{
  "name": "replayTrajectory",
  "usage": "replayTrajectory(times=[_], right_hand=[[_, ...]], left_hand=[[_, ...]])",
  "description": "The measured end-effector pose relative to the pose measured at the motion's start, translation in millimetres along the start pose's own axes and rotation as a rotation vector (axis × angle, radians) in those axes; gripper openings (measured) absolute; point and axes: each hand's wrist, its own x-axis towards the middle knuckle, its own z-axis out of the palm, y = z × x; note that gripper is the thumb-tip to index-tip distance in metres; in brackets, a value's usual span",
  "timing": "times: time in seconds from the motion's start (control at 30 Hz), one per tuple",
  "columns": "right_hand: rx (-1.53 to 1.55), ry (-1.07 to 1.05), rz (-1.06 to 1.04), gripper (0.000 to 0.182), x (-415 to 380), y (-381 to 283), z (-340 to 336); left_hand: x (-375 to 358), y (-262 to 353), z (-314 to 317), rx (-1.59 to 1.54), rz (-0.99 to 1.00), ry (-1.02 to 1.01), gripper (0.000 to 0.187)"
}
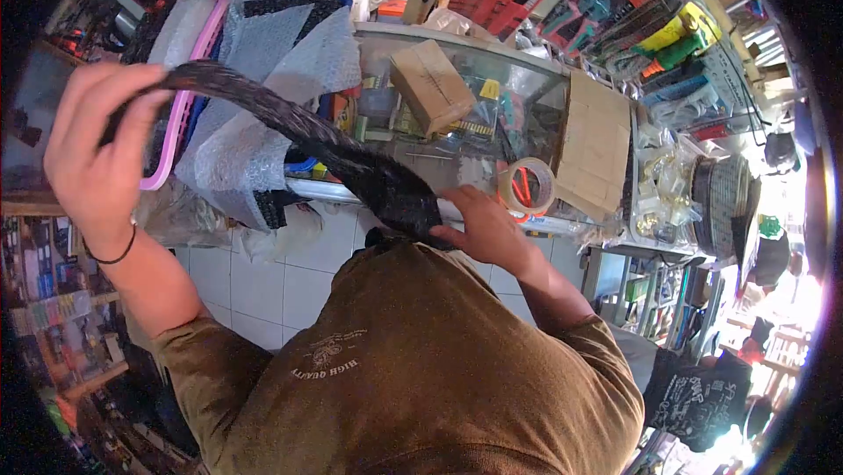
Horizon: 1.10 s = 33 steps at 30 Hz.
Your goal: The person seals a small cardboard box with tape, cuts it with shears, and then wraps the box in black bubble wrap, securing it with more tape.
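A long black strip, shiny and creased like plastic [303, 128], stretches diagonally between my two hands. My left hand [101, 141], raised at the far left, pinches its narrow end between thumb and fingers. At the wider, bunched end near my chest, my right hand [483, 225] grips the edge with thumb and fingers. Behind the strip lies bubble wrap [241, 137] over a pink-rimmed basket [180, 124]. A roll of tape [529, 185] rests on the glass counter just beyond my right hand.
The glass display counter [373, 45] bears a cardboard box [432, 87] and a flat cardboard sheet [590, 146]. Packaged tools [593, 10] hang or lie behind it. Shelves with small goods [66, 308] stand at the left, and plastic bags [663, 181] lie at the right.
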Motion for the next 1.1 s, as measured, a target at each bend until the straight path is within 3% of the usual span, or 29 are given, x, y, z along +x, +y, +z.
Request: replayTrajectory(times=[0.07, 0.1, 0.17, 0.27, 0.3, 0.37, 0.4, 0.47, 0.53, 0.67, 0.7, 0.77, 0.8, 0.87, 0.93, 1.0, 1.03, 1.1], right_hand=[[0.089, 0.378, -0.203, 0.056, 6, -37, -22], [0.087, 0.375, -0.211, 0.056, 10, -53, -34], [0.3, 0.577, -0.373, 0.062, 17, -77, -53], [0.481, 0.43, -0.399, 0.053, 23, -86, -50], [0.498, 0.419, -0.413, 0.032, 25, -83, -44], [0.708, 0.313, -0.158, 0.02, 28, -69, -25], [0.856, 0.271, -0.07, 0.02, 30, -55, -14], [1.042, 0.311, -0.049, 0.021, 24, -51, -10], [1.231, 0.352, -0.011, 0.023, 19, -39, -1], [1.141, 0.331, 0.021, 0.023, 18, -16, 25], [1.138, 0.315, 0.091, 0.024, 21, -9, 33], [1.062, 0.309, 0.168, 0.028, 30, 13, 56], [1.06, 0.315, 0.158, 0.028, 31, 12, 56], [0.808, 0.227, 0.407, 0.029, 28, 10, 58], [0.781, 0.21, 0.372, 0.028, 28, 15, 64], [0.674, 0.222, 0.339, 0.029, 22, 12, 62], [0.679, 0.227, 0.342, 0.029, 23, 6, 56], [1.42, 0.378, 0.424, 0.03, 34, -7, 44]], left_hand=[[22, 24, 3, -0.083, 0.176, -0.137, 0.02], [28, 34, 6, -0.114, 0.232, -0.213, 0.021], [35, 54, 18, -0.197, 0.335, -0.31, 0.023], [32, 80, 46, -0.281, 0.423, -0.447, 0.035], [28, 80, 56, -0.273, 0.421, -0.446, 0.035], [18, 77, 79, -0.361, 0.268, -0.2, 0.059], [4, 76, 89, -0.348, 0.27, -0.197, 0.059], [-34, 73, 113, -0.457, -0.261, 0.023, 0.082], [-76, 82, 144, -0.653, -0.532, 0.012, 0.086], [-115, 110, 183, -1.38, -0.85, -0.154, 0.054], [-125, 111, 193, -1.375, -0.85, -0.143, 0.054], [-140, 108, 215, -1.399, -1.063, -0.247, 0.035], [-138, 109, 218, -1.396, -1.052, -0.242, 0.035], [-134, 115, 224, -1.273, -1.005, -0.162, 0.029], [-138, 114, 230, -1.392, -1.06, -0.174, 0.03], [-146, 110, 232, -1.13, -1.028, -0.398, 0.032], [-143, 120, 233, -1.129, -0.905, -0.204, 0.027], [-160, 119, 250, -1.149, -0.97, -0.275, 0.028]])
